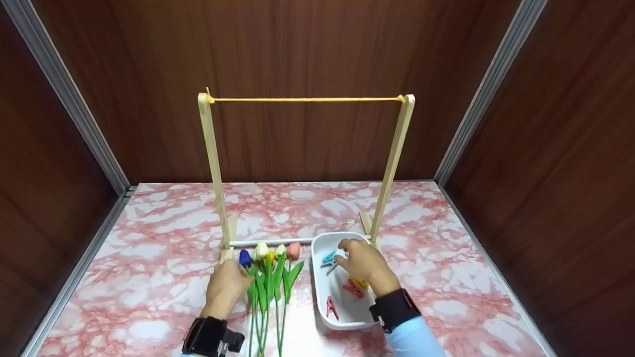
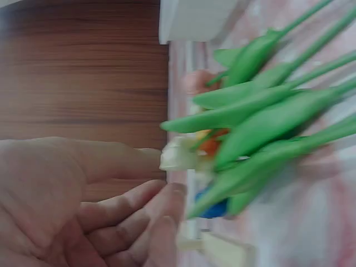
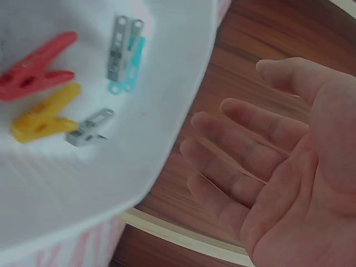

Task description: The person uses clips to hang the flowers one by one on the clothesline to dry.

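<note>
Artificial tulips with long green stems lie on the table: a blue tulip [image 1: 245, 258], a white tulip [image 1: 262, 250], a pink tulip [image 1: 293, 251] and others. Beside the blue one is my left hand [image 1: 227, 286], its fingers loosely bent and nothing between them in the left wrist view. A white plastic tray [image 1: 342, 318] stands right of the flowers. It holds several clothespins, among them a red clothespin [image 3: 39, 67], a yellow clothespin [image 3: 44, 117] and a grey clothespin [image 3: 117, 50]. Over the tray's right side hovers my right hand [image 1: 366, 263], fingers spread and holding nothing.
Behind the tulips rises a wooden frame [image 1: 213, 163] with an orange cord [image 1: 305, 99] strung between its two posts. A white bar [image 1: 273, 243] joins the posts low down, partly behind the tray. Brown wood-grain panels [image 1: 307, 49] enclose the marbled table [image 1: 163, 277].
</note>
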A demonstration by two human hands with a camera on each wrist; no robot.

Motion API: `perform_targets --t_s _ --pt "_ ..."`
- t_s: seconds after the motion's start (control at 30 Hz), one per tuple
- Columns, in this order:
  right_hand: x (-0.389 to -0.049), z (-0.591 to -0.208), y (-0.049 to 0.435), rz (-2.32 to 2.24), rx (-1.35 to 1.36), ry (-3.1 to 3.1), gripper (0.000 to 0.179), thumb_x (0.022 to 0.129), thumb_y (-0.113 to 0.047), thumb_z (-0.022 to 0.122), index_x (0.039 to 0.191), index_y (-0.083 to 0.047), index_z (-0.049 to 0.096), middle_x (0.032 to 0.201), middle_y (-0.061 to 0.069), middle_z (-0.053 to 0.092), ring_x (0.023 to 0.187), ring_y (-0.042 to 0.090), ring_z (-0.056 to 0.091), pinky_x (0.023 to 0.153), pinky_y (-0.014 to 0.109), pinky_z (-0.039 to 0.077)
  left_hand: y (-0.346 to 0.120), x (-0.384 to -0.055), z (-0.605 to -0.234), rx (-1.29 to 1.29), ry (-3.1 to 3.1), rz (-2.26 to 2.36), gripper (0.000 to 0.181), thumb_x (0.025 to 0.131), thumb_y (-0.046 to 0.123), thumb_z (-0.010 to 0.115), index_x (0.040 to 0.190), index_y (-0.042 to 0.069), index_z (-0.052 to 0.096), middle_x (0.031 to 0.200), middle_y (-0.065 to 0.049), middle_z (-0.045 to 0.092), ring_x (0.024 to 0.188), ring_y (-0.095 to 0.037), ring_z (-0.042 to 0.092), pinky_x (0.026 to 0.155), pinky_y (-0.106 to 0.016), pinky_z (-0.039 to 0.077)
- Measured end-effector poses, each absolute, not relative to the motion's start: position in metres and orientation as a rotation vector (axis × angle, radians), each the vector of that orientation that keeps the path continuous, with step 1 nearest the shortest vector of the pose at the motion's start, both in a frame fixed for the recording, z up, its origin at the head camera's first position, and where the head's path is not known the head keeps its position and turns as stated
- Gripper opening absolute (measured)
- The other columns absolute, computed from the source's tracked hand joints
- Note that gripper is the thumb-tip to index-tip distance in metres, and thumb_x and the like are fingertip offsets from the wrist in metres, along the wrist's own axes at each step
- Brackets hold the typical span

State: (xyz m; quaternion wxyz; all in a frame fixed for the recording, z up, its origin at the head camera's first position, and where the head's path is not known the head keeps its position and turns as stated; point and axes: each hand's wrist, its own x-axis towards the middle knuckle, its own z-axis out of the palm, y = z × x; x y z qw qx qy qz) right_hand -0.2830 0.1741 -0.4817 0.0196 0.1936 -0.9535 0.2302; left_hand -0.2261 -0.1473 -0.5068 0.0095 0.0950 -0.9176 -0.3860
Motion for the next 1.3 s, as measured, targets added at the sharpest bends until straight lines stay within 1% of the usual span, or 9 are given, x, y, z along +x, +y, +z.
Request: perform_targets --t_s 0.13,0.3,0.5,0.8,0.97,1.07,1.13,1.23,1.3 --pt "-0.283 -0.488 0.175 0.703 0.582 -2.997 0.027 0.097 -0.019 0.075 0.115 0.002 0.073 0.106 0.017 0.074 0.1 0.034 0.072 0.088 0.052 0.059 -0.149 -0.219 -0.521 0.38 -2.959 -1.219 0.022 0.082 0.008 0.078 0.071 0.006 0.058 0.066 -0.007 0.059 0.057 -0.024 0.06 0.051 -0.037 0.05" --pt "-0.281 -0.49 0.175 0.707 0.586 -3.02 0.027 0.097 -0.021 0.074 0.112 0.001 0.072 0.103 0.015 0.074 0.096 0.033 0.072 0.086 0.052 0.059 -0.147 -0.214 -0.534 0.454 -3.005 -1.283 0.021 0.082 0.009 0.079 0.071 0.004 0.062 0.063 -0.009 0.063 0.048 -0.021 0.062 0.045 -0.031 0.051" --pt "-0.28 -0.493 0.175 0.723 0.612 -3.053 0.028 0.098 -0.022 0.072 0.115 0.0 0.072 0.106 0.015 0.073 0.097 0.031 0.071 0.086 0.051 0.058 -0.145 -0.213 -0.54 0.403 -2.991 -1.289 0.026 0.081 0.011 0.081 0.068 0.006 0.06 0.063 -0.008 0.061 0.05 -0.02 0.059 0.05 -0.032 0.05" --pt "-0.279 -0.494 0.179 0.708 0.696 -3.056 0.024 0.095 -0.014 0.073 0.113 0.002 0.072 0.098 0.014 0.071 0.094 0.031 0.068 0.084 0.05 0.057 -0.142 -0.207 -0.533 0.326 -3.04 -1.152 0.032 0.075 0.016 0.087 0.069 0.006 0.058 0.069 -0.008 0.059 0.063 -0.026 0.06 0.061 -0.044 0.054" --pt "-0.281 -0.493 0.18 0.646 0.668 -3.062 0.022 0.092 -0.009 0.075 0.111 0.003 0.073 0.09 0.01 0.067 0.084 0.025 0.065 0.079 0.047 0.057 -0.136 -0.205 -0.516 0.305 -3.01 -1.166 0.03 0.079 0.007 0.078 0.062 0.011 0.053 0.061 -0.002 0.054 0.055 -0.021 0.056 0.053 -0.036 0.048" --pt "-0.28 -0.495 0.178 0.588 0.598 -3.114 0.025 0.088 -0.006 0.077 0.11 0.004 0.073 0.09 0.012 0.069 0.083 0.026 0.065 0.081 0.047 0.058 -0.13 -0.209 -0.506 0.234 -2.955 -1.19 0.029 0.081 0.008 0.077 0.063 0.013 0.056 0.061 0.001 0.056 0.055 -0.018 0.055 0.053 -0.034 0.046" --pt "-0.279 -0.496 0.176 0.528 0.54 -3.186 0.022 0.085 -0.004 0.078 0.105 0.005 0.073 0.09 0.013 0.07 0.082 0.026 0.065 0.08 0.047 0.058 -0.126 -0.211 -0.502 0.186 -2.926 -1.208 0.025 0.083 0.011 0.08 0.067 0.012 0.061 0.066 0.001 0.06 0.058 -0.018 0.058 0.057 -0.036 0.05" --pt "-0.278 -0.498 0.172 0.406 0.479 -3.282 0.012 0.082 -0.002 0.078 0.086 0.002 0.068 0.083 0.012 0.069 0.075 0.025 0.064 0.074 0.044 0.058 -0.121 -0.212 -0.5 0.131 -2.886 -1.234 0.019 0.084 0.012 0.083 0.075 0.01 0.066 0.075 -0.002 0.065 0.065 -0.02 0.062 0.065 -0.041 0.055" --pt "-0.278 -0.499 0.169 0.324 0.463 -3.318 0.017 0.08 0.001 0.078 0.077 -0.002 0.062 0.076 0.01 0.065 0.069 0.024 0.062 0.068 0.042 0.057 -0.119 -0.212 -0.502 0.111 -2.874 -1.266 0.019 0.085 0.012 0.084 0.078 0.008 0.066 0.077 -0.003 0.066 0.068 -0.02 0.063 0.067 -0.042 0.055"
